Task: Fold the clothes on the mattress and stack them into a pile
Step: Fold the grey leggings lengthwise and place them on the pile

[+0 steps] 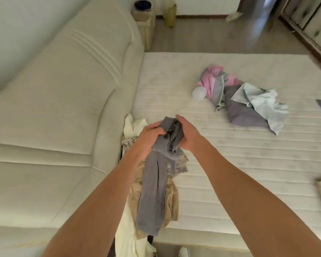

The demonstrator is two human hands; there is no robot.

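grey soft cloth garment (157, 175) is hanging bunched between both hands above the near left part of the white quilted mattress (248, 156), its long lower end trailing down over the clothes beneath. left hand (150, 135) is gripping the upper bunch from the left, its fingers (158, 131) curling into the fabric. right hand (188, 134) is clasping the same bunch from the right, its fingers hidden behind the cloth, so how they are lying cannot be told beyond the wrap around the fabric.

under the hanging garment a loose heap is lying on the mattress edge: a camouflage-patterned grey cloth piece (178, 166), a crumpled tan garment (171, 203) and a pale cream garment (127, 238) that is spilling over the near edge. well apart, toward the far right of the mattress, a second unfolded heap is resting: a pink and grey crumpled garment (211, 82), a dark purple-grey cloth (243, 112) and a light blue rumpled shirt (265, 106), with a white rounded object (198, 94) touching its left side. a cream padded headboard (63, 101) is running along the left of the mattress.
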